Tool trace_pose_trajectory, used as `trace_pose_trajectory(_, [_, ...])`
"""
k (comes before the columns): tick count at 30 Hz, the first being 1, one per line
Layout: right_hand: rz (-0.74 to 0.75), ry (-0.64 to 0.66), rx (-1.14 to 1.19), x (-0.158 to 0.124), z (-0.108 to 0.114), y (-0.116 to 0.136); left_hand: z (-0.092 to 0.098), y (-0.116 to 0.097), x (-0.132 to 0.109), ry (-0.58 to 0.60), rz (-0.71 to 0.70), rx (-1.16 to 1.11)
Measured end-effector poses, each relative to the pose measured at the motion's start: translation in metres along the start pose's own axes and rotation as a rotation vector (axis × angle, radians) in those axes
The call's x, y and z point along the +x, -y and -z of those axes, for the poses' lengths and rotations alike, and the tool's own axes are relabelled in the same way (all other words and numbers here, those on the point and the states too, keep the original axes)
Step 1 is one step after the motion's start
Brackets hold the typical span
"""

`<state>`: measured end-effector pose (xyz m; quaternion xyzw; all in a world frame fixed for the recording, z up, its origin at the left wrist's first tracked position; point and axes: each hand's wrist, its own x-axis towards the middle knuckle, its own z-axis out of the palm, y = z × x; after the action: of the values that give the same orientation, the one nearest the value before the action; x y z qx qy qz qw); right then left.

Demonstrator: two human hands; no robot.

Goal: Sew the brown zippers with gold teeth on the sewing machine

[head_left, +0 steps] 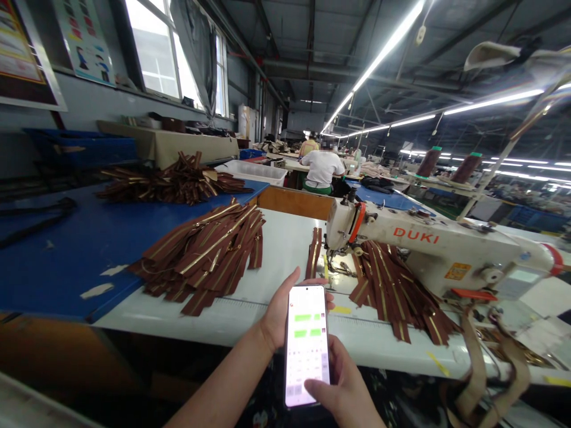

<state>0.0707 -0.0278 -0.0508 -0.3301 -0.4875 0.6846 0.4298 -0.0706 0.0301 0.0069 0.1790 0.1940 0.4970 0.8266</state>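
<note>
Beyond the DUKI sewing machine point(428, 249), a long workshop extends under rows of fluorescent lights point(383, 59), with windows point(156, 47) along the wall to the machine's left. Past the machine, 1 seated co-worker in a white shirt point(322, 169) faces away. 2 thread cones point(466, 167) stand behind and to the right of the machine.

The machine sits on a white tabletop point(285, 249), and a blue tabletop point(66, 267) lies to its left. A white plastic crate point(252, 172) stands beyond the machine, to the left. Brown zippers with gold-coloured teeth lie in 3 main piles: pile 1 point(173, 181) on the blue tabletop, far left of the machine; pile 2 point(205, 255) on the white tabletop, left of the machine; and pile 3 point(392, 291) directly in front of the machine. A narrow zipper stack point(313, 252) lies just left of the needle area.

A smartphone point(307, 346) is held in front of the machine, over the tabletop's near edge, with green buttons lit on its screen. The left hand point(279, 315) is closed around the phone from behind. The right hand point(343, 386) is at the phone's lower edge, with its index finger point(314, 385) extended onto the lower screen. Whether the right hand also grips the phone cannot be determined.
</note>
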Motion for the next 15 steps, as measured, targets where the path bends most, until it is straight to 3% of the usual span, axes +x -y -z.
trace_pose_trajectory(7, [0.012,-0.087,-0.086,-0.0005,-0.0038,0.0008,-0.0021,0.0003,-0.0009,-0.021,-0.005,-0.008])
trace_pose_trajectory(15, [-0.009,0.007,0.046,-0.0026,-0.0007,0.0059,-0.0013,-0.0004,0.0,-0.054,0.01,0.004])
